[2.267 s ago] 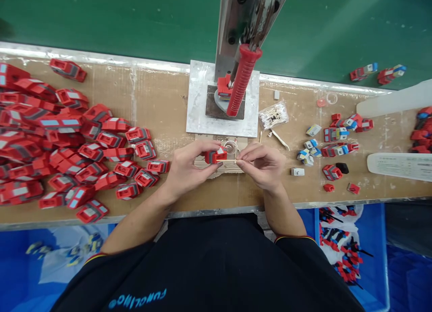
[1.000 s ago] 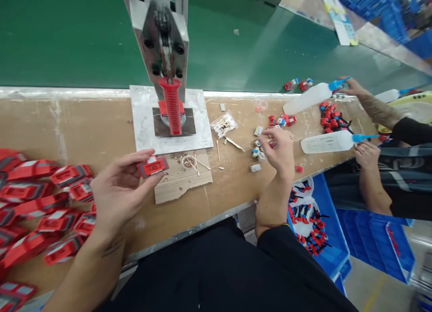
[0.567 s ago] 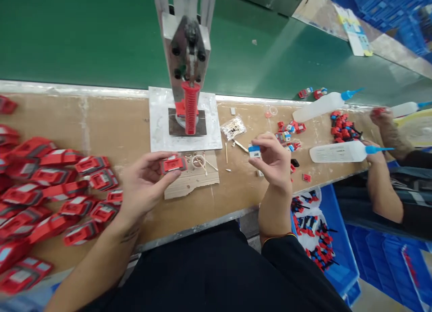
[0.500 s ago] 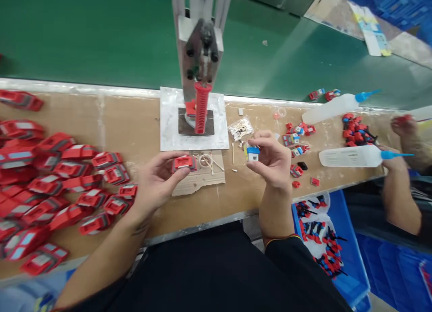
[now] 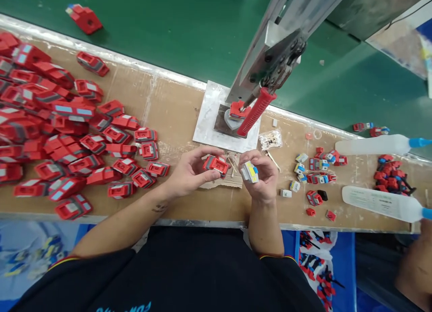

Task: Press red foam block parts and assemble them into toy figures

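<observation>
My left hand (image 5: 191, 173) grips a red toy car body (image 5: 216, 164) between thumb and fingers, its hollow side facing up. Close to its right, my right hand (image 5: 261, 175) holds a small white, yellow and blue part (image 5: 249, 171) by its edges. The two pieces are apart. Beneath and between the hands lies torn cardboard (image 5: 226, 182) with cotton swabs. Just behind them stands a metal press with a red handle (image 5: 257, 112), and a red part (image 5: 239, 109) sits under its tip on a metal plate (image 5: 207, 118).
Many red car bodies (image 5: 64, 148) cover the left of the table. At the right are small parts, a swab bag (image 5: 270, 140), two white bottles (image 5: 378, 144) and a red pile (image 5: 393, 176). A blue bin (image 5: 344, 267) stands below the table edge; a person's arm (image 5: 416, 267) shows at far right.
The view has swung left, and the scene has shifted right in it. My hands have come closer together, and the part in my right hand is turned to show its yellow side.
</observation>
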Tool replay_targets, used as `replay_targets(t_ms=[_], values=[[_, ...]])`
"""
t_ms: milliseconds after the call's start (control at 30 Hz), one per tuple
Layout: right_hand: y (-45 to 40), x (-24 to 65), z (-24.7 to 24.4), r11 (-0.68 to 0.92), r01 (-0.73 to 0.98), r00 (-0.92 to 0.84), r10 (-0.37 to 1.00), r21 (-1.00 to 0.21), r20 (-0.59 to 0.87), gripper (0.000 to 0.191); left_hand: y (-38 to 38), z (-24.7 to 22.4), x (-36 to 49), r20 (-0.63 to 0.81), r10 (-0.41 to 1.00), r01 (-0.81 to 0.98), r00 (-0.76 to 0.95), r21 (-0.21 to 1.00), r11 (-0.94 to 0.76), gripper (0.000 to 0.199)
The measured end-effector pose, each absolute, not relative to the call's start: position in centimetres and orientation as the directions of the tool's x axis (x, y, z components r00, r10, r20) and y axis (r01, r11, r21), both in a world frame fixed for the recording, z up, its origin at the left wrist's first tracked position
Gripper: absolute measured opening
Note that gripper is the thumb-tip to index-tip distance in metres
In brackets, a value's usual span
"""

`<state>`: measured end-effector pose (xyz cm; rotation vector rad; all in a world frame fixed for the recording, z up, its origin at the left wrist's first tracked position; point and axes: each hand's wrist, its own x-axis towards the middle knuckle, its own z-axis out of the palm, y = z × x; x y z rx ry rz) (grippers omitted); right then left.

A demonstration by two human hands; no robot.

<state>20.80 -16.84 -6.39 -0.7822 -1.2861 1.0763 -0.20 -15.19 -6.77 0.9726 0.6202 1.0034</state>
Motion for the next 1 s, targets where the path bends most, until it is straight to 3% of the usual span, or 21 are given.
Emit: replay_targets(t_ms=[200,367,533,667,833,900,1000], values=[[-17.4,20.6,-5.4,0.465,0.035,-0.059,0.885,-0.885,0.462,0.033,-15.1,-6.2,-0.1,0.005,0.898,-0.439,0.44,0.874,0.209,0.049],[-17.9,20.3,-5.0,0.532,0.144,-0.172,0.844,-0.835,0.508,0.035,-14.8,-5.9,0.0,0.009,0.876,-0.42,0.482,0.88,0.222,0.047],[-18.0,20.1,-4.6,0.597,0.341,-0.235,0.802,-0.726,0.55,0.033,-15.1,-5.9,0.3,-0.038,0.891,-0.382,0.452,0.894,0.232,0.05],[-17.9,19.0,-4.9,0.641,0.424,-0.201,0.756,-0.641,0.623,0.028,-15.5,-6.2,0.2,-0.005,0.937,-0.299,0.348,0.947,0.116,0.044],[-17.9,17.8,-5.8,0.687,0.51,-0.121,0.654,-0.518,0.747,0.032,-15.7,-6.3,-0.3,0.259,0.944,-0.041,0.205,0.966,-0.256,0.064],[-17.9,18.0,-5.9,0.69,0.476,-0.145,0.673,-0.545,0.725,0.031,-15.7,-6.2,-0.5,0.319,0.93,0.035,0.181,0.943,-0.33,0.061],[-18.1,19.2,-5.9,0.604,0.348,-0.174,0.793,-0.717,0.584,0.043,-15.7,-5.9,-0.9,0.344,0.911,-0.042,0.227,0.938,-0.343,0.059]])
